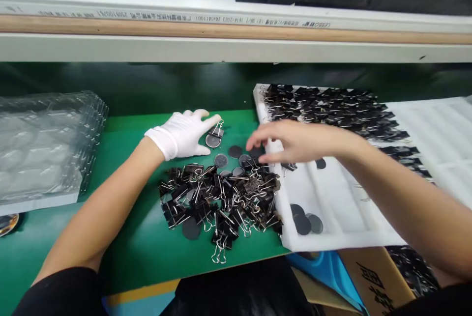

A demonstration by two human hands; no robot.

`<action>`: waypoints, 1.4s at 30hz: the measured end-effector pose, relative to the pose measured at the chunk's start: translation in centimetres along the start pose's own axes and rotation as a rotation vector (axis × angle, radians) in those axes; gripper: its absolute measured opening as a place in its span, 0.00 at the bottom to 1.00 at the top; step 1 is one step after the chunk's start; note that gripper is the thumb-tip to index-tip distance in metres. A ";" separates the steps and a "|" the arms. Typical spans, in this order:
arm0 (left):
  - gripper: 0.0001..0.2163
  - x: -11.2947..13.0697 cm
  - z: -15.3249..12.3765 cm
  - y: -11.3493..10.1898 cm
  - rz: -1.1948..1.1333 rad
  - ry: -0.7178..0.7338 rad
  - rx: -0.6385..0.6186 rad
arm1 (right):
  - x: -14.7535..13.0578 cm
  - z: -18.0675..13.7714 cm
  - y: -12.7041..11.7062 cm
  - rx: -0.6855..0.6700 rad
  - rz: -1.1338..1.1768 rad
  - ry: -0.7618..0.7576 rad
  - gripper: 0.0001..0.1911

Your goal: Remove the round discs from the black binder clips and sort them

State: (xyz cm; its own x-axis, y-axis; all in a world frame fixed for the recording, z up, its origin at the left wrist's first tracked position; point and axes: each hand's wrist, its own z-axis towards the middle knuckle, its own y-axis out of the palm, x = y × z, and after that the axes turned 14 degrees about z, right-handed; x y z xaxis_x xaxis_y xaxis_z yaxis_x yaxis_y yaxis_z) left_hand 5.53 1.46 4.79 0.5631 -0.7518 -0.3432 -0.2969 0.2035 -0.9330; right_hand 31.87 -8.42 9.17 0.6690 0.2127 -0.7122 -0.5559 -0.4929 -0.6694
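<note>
My left hand (182,134), in a white glove, rests on the green mat with its fingers spread. Its forefinger tip meets the wire handles of a black binder clip (217,132), which is clamped on a round grey disc (213,141). My bare right hand (282,141) is slightly blurred, fingers apart, above the near-left wall of the white foam tray (291,244) and some dark discs. Nothing shows in its grasp. Loose discs (221,160) lie between my hands. A heap of black binder clips (221,198) spreads over the mat below them.
Rows of binder clips (324,109) fill the tray's far part; several dark discs (302,224) lie in its near slot. Clear plastic trays (40,144) are stacked at left. A shelf edge (221,50) crosses above. Below the table is a cardboard box (376,281).
</note>
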 end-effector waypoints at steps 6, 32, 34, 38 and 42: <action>0.33 -0.6 0.8 1.3 0.009 0.166 0.021 | 1.8 -1.9 2.8 -0.033 -0.101 -0.126 0.12; 0.22 -0.8 0.9 1.0 0.113 -0.006 0.038 | 6.6 8.3 0.4 0.144 -0.254 -0.527 0.18; 0.22 -1.0 0.7 0.8 0.158 -0.017 0.035 | 7.0 9.0 0.8 0.115 -0.234 -0.528 0.21; 0.22 -1.3 0.6 0.9 0.145 0.011 0.060 | 5.9 8.8 1.6 0.205 -0.108 -0.464 0.27; 0.21 -1.5 0.6 1.2 0.137 0.019 0.066 | 3.1 11.5 3.3 0.739 0.147 -0.034 0.20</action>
State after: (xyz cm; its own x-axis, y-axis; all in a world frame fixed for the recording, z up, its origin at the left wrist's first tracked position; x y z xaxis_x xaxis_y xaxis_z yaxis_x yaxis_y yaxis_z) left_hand 4.84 3.19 4.13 0.5061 -0.7259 -0.4658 -0.3184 0.3447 -0.8831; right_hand 26.43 0.31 2.34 0.5537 0.2202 -0.8030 -0.8324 0.1733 -0.5264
